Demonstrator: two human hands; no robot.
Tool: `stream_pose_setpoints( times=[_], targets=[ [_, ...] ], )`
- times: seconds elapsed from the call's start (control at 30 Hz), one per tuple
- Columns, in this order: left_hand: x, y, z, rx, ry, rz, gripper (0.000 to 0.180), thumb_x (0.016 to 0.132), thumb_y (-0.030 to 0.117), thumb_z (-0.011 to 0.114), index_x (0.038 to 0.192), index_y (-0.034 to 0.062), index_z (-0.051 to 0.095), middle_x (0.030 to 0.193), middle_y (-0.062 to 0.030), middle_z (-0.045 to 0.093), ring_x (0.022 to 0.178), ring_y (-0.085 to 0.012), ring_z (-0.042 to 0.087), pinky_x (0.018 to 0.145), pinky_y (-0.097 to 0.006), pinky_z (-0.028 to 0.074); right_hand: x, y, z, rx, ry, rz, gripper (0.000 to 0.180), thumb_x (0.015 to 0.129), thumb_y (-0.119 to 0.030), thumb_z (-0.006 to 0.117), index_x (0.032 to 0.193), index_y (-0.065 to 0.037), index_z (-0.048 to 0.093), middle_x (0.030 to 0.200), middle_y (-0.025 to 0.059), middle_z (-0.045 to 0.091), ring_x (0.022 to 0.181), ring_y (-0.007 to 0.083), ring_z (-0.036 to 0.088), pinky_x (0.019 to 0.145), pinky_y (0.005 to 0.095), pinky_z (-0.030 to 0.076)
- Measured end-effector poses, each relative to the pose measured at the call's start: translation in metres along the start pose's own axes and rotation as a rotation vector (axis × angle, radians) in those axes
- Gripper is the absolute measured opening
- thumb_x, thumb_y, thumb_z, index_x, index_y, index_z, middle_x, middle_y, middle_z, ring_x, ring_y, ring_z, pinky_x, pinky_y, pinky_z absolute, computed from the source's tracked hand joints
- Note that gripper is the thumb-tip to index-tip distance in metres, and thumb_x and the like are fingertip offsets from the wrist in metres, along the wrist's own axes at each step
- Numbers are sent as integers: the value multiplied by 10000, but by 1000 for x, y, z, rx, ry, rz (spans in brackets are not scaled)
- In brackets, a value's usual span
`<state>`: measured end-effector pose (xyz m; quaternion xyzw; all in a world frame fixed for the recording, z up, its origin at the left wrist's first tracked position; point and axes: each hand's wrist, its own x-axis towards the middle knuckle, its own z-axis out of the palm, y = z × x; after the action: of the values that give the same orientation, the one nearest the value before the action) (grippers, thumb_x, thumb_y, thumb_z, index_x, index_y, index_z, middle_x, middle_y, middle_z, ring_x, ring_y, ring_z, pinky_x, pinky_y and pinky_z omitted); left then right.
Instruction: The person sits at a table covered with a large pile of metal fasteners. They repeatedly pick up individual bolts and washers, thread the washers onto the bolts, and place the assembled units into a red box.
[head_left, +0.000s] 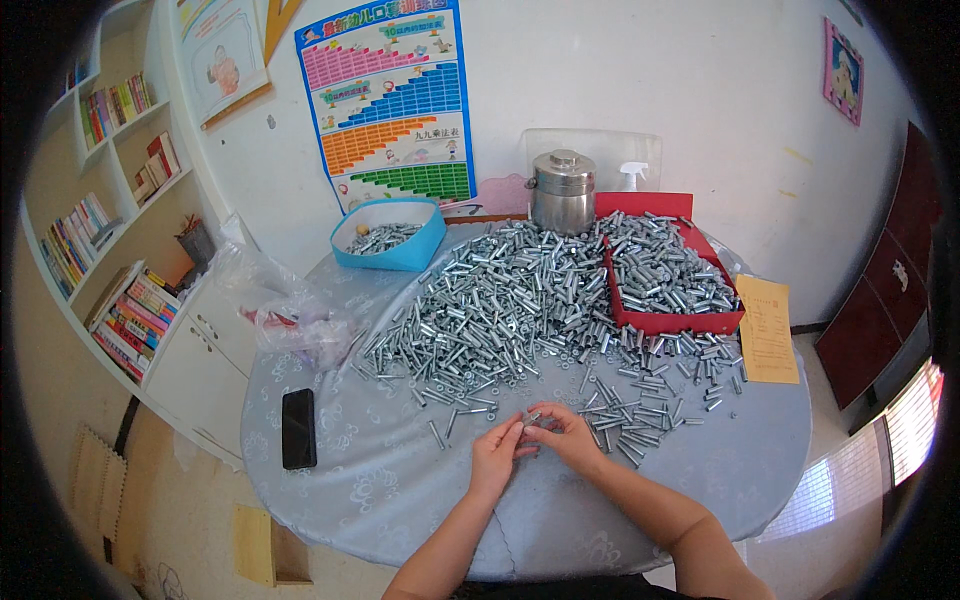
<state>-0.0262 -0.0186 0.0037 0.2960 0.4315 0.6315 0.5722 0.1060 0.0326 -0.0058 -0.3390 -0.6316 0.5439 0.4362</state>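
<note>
My left hand [494,455] and my right hand [568,440] meet in front of me, low over the near part of the table. Between their closed fingertips is a small silvery metal fastener [533,417]; its exact kind is mostly hidden by the fingers. Just beyond my hands spreads a large heap of shiny metal bolts and sleeves [490,310], with small nuts or washers scattered at its near edge. A looser group of long metal bolts [632,420] lies beside my right hand. A few single pieces lie left of my left hand.
A red box [680,322] of metal sleeves stands at the right, a blue bin [395,255] of small parts at the back left. A metal canister [563,195] rises behind the heap. A black phone [298,430], plastic bags [300,325] and a yellow paper [767,330] flank it.
</note>
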Motion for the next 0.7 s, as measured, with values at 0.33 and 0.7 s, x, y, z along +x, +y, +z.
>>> stream_pose_setpoints(
  times=[0.33, 0.7],
  targets=[
    [4, 13, -10, -65, 86, -5, 225, 866, 102, 517, 1012, -63, 565, 852, -150, 619, 710, -169, 612, 632, -260, 540, 10, -15, -19, -431, -14, 3, 232, 745, -189, 644, 935, -59, 619, 981, 81, 579, 907, 243, 542, 733, 316, 436],
    [8, 15, -12, -76, 128, -13, 219, 861, 123, 533, 997, -45, 567, 851, -150, 620, 703, -182, 612, 609, -276, 539, 94, -2, -60, -1263, 134, -398, 320, 694, -155, 627, 990, -41, 583, 1093, 117, 514, 1044, 289, 449, 868, 388, 366]
  ],
)
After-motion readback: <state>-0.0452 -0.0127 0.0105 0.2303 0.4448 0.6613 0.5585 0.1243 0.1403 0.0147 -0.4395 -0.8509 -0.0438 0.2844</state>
